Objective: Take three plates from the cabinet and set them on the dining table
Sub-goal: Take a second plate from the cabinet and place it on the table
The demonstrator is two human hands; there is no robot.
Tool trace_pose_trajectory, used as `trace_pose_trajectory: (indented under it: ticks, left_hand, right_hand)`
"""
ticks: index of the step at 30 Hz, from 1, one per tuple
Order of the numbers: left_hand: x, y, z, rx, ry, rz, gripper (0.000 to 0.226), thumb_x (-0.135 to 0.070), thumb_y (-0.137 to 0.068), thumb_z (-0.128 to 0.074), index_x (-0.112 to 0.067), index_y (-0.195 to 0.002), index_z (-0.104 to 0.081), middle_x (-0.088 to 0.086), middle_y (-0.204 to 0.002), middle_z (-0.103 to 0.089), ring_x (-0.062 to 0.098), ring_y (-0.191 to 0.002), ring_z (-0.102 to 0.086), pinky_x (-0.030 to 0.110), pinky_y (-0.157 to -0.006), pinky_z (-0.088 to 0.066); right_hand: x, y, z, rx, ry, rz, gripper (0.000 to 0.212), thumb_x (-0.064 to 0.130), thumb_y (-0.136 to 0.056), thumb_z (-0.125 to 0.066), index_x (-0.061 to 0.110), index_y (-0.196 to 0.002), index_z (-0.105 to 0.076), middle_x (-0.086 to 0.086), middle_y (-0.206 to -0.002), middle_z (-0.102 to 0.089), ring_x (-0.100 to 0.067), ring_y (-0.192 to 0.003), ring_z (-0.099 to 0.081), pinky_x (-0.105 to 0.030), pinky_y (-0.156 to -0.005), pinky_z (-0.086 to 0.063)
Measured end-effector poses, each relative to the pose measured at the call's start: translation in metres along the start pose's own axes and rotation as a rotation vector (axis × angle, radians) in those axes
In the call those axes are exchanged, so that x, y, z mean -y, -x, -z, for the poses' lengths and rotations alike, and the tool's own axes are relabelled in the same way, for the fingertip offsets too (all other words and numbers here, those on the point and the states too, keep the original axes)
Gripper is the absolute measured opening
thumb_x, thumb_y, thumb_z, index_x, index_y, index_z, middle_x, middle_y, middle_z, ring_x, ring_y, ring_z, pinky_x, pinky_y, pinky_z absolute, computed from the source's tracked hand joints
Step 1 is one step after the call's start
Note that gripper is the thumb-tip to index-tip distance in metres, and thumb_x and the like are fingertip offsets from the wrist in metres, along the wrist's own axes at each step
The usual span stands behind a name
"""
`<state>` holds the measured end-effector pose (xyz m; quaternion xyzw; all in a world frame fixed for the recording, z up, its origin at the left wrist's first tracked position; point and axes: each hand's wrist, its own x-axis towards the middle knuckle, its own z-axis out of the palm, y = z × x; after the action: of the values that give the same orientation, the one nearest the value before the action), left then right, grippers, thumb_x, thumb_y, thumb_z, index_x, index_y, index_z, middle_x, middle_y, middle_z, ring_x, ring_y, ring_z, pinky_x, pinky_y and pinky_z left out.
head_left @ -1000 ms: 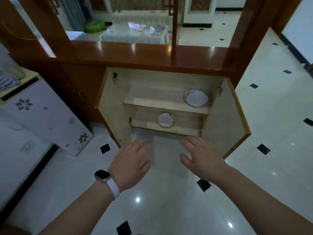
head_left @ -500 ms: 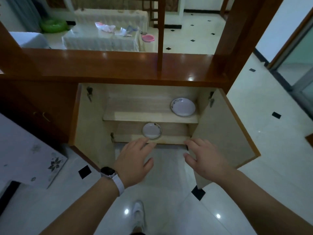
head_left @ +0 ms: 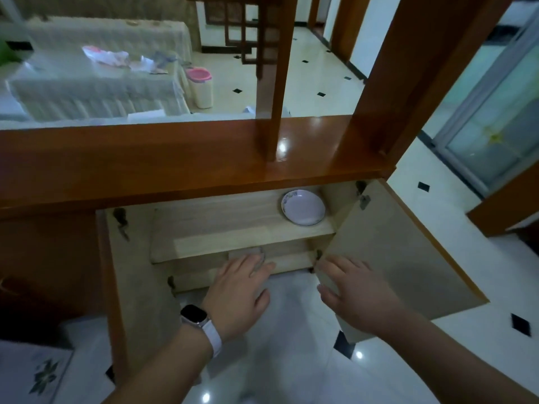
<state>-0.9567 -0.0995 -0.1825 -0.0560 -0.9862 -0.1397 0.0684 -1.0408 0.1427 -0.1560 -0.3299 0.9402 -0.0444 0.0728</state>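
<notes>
A: Hand state?

B: Left hand [head_left: 237,293] is palm down, fingers [head_left: 248,262] spread and loose, gripping nothing. Right hand [head_left: 354,290] is the same: open and flat, holding nothing. There's a watch [head_left: 194,314] on the left wrist.

A: Plates?

B: Two visible in the cabinet [head_left: 137,275]; both its doors are open. The white plate [head_left: 303,207] with a patterned rim sits on the upper shelf [head_left: 221,225], far right end, well beyond and above the right fingertips. The second plate [head_left: 260,253] is on the lower shelf [head_left: 291,259]. It's mostly hidden, only a sliver of rim showing just past the left fingertips.

A: Contact?

B: Can't tell. The left fingertips overlap that rim in view, and whether they touch it isn't clear.

A: Right hand position?

B: Fingertips at the hinge edge of the right door [head_left: 388,252], level with the lower shelf front. Whether they touch the door is also unclear.

A: Third plate?

B: Can't see one from this angle.

A: Anything else?

B: A glossy wooden bench [head_left: 180,153] tops the cabinet, above both sets of fingers. White tiled floor [head_left: 280,365] lies under the forearms.
</notes>
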Motion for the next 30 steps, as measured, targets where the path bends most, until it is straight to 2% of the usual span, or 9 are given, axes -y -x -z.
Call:
trace_pose_trajectory:
  ticks: [3, 7, 12, 19, 24, 28, 30]
  left_hand:
    - [0.011, -0.017, -0.008, 0.003, 0.037, -0.030, 0.049, -0.039, -0.078, -0.047, -0.021, -0.120, -0.064, 0.006, -0.118, -0.065, 0.028, -0.106, -0.060, 0.037, -0.087, -0.049]
    - [0.014, -0.039, -0.016, -0.015, 0.068, -0.088, 0.047, -0.037, -0.079, -0.048, -0.022, -0.121, -0.062, 0.004, -0.119, -0.064, 0.026, -0.109, -0.058, 0.039, -0.093, -0.047]
    - [0.021, -0.063, -0.025, 0.029, 0.070, -0.127, 0.046, -0.037, -0.079, -0.050, -0.024, -0.122, -0.058, 0.002, -0.121, -0.061, 0.024, -0.109, -0.056, 0.037, -0.095, -0.044]
    - [0.037, -0.104, -0.055, 0.148, 0.021, -0.072, 0.050, -0.040, -0.083, -0.044, -0.024, -0.128, -0.058, 0.003, -0.125, -0.061, 0.026, -0.115, -0.055, 0.042, -0.100, -0.042]
    - [0.049, -0.148, -0.099, 0.269, 0.104, -0.039, 0.051, -0.039, -0.084, -0.048, -0.024, -0.133, -0.053, 0.005, -0.136, -0.054, 0.027, -0.122, -0.050, 0.043, -0.101, -0.042]
    - [0.052, -0.188, -0.135, 0.287, 0.082, -0.066, 0.047, -0.031, -0.080, -0.059, -0.021, -0.126, -0.059, 0.009, -0.129, -0.060, 0.031, -0.115, -0.056, 0.046, -0.095, -0.047]
    - [0.052, -0.208, -0.153, 0.290, 0.038, -0.094, 0.046, -0.031, -0.079, -0.057, -0.019, -0.124, -0.061, 0.010, -0.127, -0.061, 0.032, -0.114, -0.057, 0.047, -0.095, -0.047]
  right_hand:
    - [-0.010, -0.007, 0.003, 0.010, 0.044, -0.047, 0.055, 0.054, -0.094, -0.034, 0.027, -0.140, -0.046, 0.005, -0.140, -0.052, -0.017, -0.129, -0.045, -0.035, -0.104, -0.034]
    - [-0.016, -0.018, 0.005, 0.011, 0.033, -0.088, 0.058, 0.055, -0.093, -0.030, 0.026, -0.140, -0.047, 0.005, -0.141, -0.052, -0.018, -0.129, -0.044, -0.036, -0.104, -0.035]
    - [-0.023, -0.043, -0.006, 0.026, -0.003, -0.105, 0.055, 0.055, -0.094, -0.032, 0.027, -0.141, -0.044, 0.006, -0.141, -0.050, -0.017, -0.129, -0.044, -0.036, -0.103, -0.035]
    - [-0.055, -0.090, -0.032, 0.047, -0.051, -0.114, 0.051, 0.052, -0.095, -0.037, 0.026, -0.138, -0.046, 0.004, -0.135, -0.053, -0.019, -0.119, -0.050, -0.035, -0.096, -0.039]
    - [-0.096, -0.123, -0.054, 0.038, -0.091, -0.141, 0.050, 0.047, -0.094, -0.044, 0.021, -0.137, -0.050, 0.000, -0.132, -0.056, -0.024, -0.119, -0.051, -0.036, -0.093, -0.040]
    - [-0.133, -0.143, -0.081, 0.076, -0.108, -0.168, 0.053, 0.046, -0.094, -0.047, 0.018, -0.139, -0.049, -0.004, -0.137, -0.055, -0.026, -0.123, -0.049, -0.038, -0.099, -0.039]
    - [-0.150, -0.154, -0.097, 0.092, -0.111, -0.175, 0.052, 0.043, -0.093, -0.052, 0.014, -0.136, -0.053, -0.010, -0.137, -0.057, -0.031, -0.121, -0.052, -0.041, -0.097, -0.041]
